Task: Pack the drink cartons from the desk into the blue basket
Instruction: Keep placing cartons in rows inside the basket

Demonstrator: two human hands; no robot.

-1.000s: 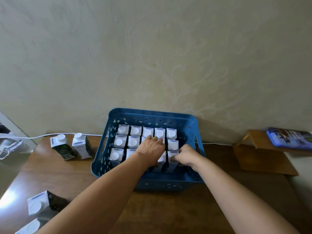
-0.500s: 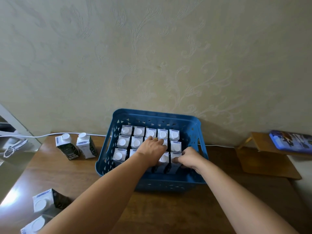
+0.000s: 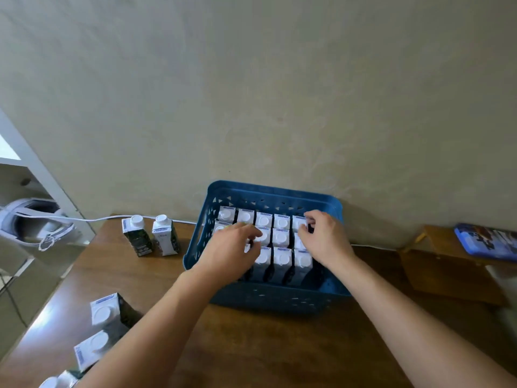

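The blue basket (image 3: 268,299) stands on the wooden desk against the wall, holding several upright white-capped drink cartons (image 3: 282,260) in rows. My left hand (image 3: 232,249) rests with bent fingers on the cartons in the left middle of the basket and hides some of them. My right hand (image 3: 323,239) reaches to the back right corner, where its fingers and thumb pinch the top of the corner carton (image 3: 298,222). Two more cartons (image 3: 137,238) stand upright on the desk left of the basket. Others (image 3: 107,312) lie at the desk's near left.
A white cable (image 3: 92,219) runs along the wall behind the upright cartons. A white device (image 3: 25,219) sits off the desk's left edge. At right, a wooden box (image 3: 447,264) carries a blue flat object (image 3: 486,240).
My right hand has moved from the front right carton to the back right corner carton. My left hand has slid a little leftward over the cartons.
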